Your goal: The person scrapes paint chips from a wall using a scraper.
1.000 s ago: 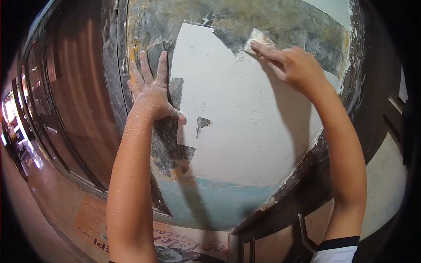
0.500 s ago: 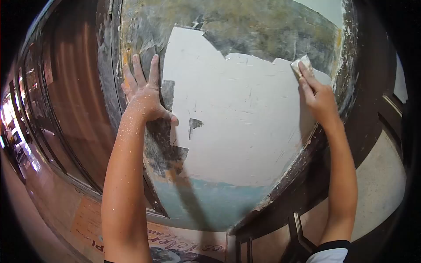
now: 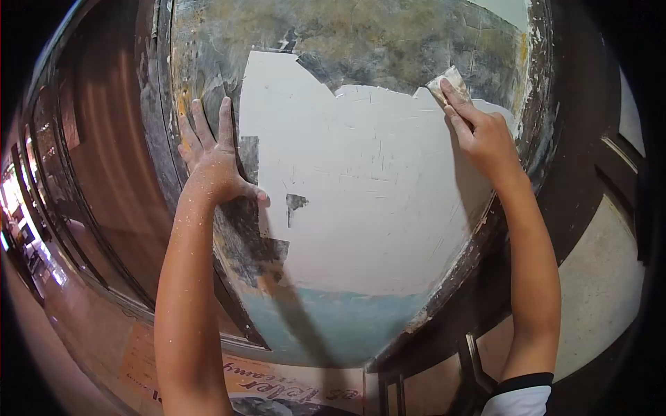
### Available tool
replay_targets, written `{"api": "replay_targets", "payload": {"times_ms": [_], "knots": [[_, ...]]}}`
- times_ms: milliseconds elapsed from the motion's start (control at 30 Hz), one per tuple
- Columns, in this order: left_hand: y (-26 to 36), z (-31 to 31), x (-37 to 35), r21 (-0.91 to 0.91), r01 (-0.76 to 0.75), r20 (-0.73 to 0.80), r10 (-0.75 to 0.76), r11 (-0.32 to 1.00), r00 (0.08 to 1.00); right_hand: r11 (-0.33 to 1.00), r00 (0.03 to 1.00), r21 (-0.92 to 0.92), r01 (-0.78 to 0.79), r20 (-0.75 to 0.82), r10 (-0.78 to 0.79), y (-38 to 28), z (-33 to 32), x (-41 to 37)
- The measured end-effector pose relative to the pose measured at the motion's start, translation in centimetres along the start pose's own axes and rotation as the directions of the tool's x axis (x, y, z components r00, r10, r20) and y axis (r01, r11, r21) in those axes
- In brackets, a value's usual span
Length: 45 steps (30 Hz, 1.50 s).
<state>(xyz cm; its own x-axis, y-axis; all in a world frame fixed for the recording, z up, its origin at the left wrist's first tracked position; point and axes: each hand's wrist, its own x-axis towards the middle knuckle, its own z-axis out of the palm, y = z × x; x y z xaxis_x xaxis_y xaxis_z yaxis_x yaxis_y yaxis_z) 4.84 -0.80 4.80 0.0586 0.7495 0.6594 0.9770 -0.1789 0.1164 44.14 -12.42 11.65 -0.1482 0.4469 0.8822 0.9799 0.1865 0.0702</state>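
One stroke on: right hand (image 3: 489,139), fingers together, presses the sanding block (image 3: 444,82) farther toward upper right; left hand (image 3: 211,166) stays splayed flat.

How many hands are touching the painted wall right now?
2. The left hand lies flat and splayed at the left edge of the white patch; the right hand presses a small pad against its upper right edge.

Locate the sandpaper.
Head view, upper right: sandpaper pressed to the wall under the right hand, at the top edge of the white patch.
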Motion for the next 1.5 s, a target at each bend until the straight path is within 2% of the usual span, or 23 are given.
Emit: {"api": "replay_targets", "payload": {"times_ms": [67, 200, 267, 300, 400, 533, 567, 600, 667, 733, 833, 867, 933, 967, 1100, 1200, 1267, 1333, 1400, 1500], "knots": [[0.2, -0.4, 0.1, -0.002, 0.022, 0.045, -0.022, 1.000, 0.999, 1.000, 0.999, -0.003, 0.023, 0.030, -0.023, 0.3, -0.4, 0.1], [0.1, -0.4, 0.0, -0.017, 0.017, 0.030, -0.017, 1.000, 0.999, 0.998, 0.997, -0.028, 0.053, 0.054, -0.052, 2.5, -1.4, -0.7], [0.3, -0.4, 0.2, 0.009, 0.035, 0.049, -0.035, 0.999, 0.998, 0.994, 0.992, -0.044, 0.104, 0.072, -0.100, 2.5, -1.8, -0.6], [0.2, -0.1, 0.2, 0.034, 0.030, 0.025, -0.031, 0.999, 0.999, 0.984, 0.988, -0.110, 0.141, 0.083, -0.133, 3.3, -1.8, -0.2], [0.2, -0.4, 0.1, 0.024, 0.026, 0.034, -0.026, 0.999, 0.999, 0.976, 0.979, -0.088, 0.200, 0.065, -0.194, 2.6, -1.5, 0.6], [0.0, -0.2, 0.0, -0.009, 0.012, 0.001, -0.012, 1.000, 1.000, 0.972, 0.983, -0.180, 0.154, 0.132, -0.131, 0.3, -1.6, 1.4], [0.1, -0.3, 0.0, -0.006, 0.008, 0.012, -0.008, 1.000, 1.000, 0.978, 0.981, -0.194, 0.077, 0.189, -0.040, -0.1, -2.1, 1.5], [0.1, -0.3, 0.0, -0.004, 0.005, 0.013, -0.005, 1.000, 1.000, 0.978, 0.981, -0.193, 0.073, 0.189, -0.036, 0.5, -2.2, 1.1], [-0.1, -0.2, 0.0, 0.002, 0.009, 0.019, -0.009, 1.000, 1.000, 0.971, 0.976, -0.131, 0.202, 0.106, -0.189, 2.5, -2.3, 0.7], [0.1, -0.3, 0.1, 0.015, 0.019, 0.026, -0.020, 1.000, 0.999, 0.971, 0.977, -0.132, 0.200, 0.105, -0.187, 3.1, -2.7, 0.2], [0.2, -0.6, 0.2, 0.034, 0.028, 0.046, -0.030, 0.999, 0.999, 0.973, 0.975, -0.210, 0.095, 0.216, -0.048, 2.4, -3.5, 0.3], [0.3, -0.7, 0.1, 0.035, 0.035, 0.052, -0.037, 0.999, 0.998, 0.973, 0.975, -0.213, 0.092, 0.218, -0.045, 2.2, -3.3, 0.5], [0.1, -0.1, 0.1, 0.015, 0.015, 0.016, -0.015, 1.000, 1.000, 0.976, 0.974, -0.107, 0.189, 0.149, -0.172, 2.2, -2.5, 0.8], [0.1, -0.1, 0.1, 0.003, 0.016, 0.013, -0.016, 1.000, 1.000, 0.977, 0.974, -0.092, 0.194, 0.136, -0.181, 2.3, -1.9, 1.0], [0.3, -0.5, 0.2, 0.003, 0.028, 0.032, -0.028, 1.000, 0.999, 0.978, 0.981, -0.175, 0.116, 0.173, -0.086, 0.5, -1.7, 1.2], [0.3, -0.7, 0.1, 0.014, 0.056, 0.052, -0.056, 0.998, 0.997, 0.972, 0.975, -0.139, 0.190, 0.139, -0.171, 1.9, -1.7, 0.7], [0.2, -0.5, 0.1, 0.016, 0.030, 0.038, -0.031, 0.999, 0.999, 0.983, 0.974, -0.153, 0.097, 0.217, -0.062, 2.1, -2.4, -0.1], [0.4, -0.7, 0.3, 0.058, 0.058, 0.079, -0.063, 0.997, 0.995, 0.985, 0.977, -0.144, 0.098, 0.204, -0.068, 2.3, -2.1, 0.1], [0.3, -0.4, 0.1, 0.040, 0.045, 0.036, -0.046, 0.998, 0.998, 0.967, 0.973, -0.172, 0.187, 0.168, -0.158, 2.4, -2.1, 0.2], [0.5, -0.5, 0.0, 0.033, 0.039, 0.041, -0.040, 0.999, 0.998, 0.960, 0.975, -0.224, 0.166, 0.183, -0.126, 1.7, -2.1, 0.0]]}}
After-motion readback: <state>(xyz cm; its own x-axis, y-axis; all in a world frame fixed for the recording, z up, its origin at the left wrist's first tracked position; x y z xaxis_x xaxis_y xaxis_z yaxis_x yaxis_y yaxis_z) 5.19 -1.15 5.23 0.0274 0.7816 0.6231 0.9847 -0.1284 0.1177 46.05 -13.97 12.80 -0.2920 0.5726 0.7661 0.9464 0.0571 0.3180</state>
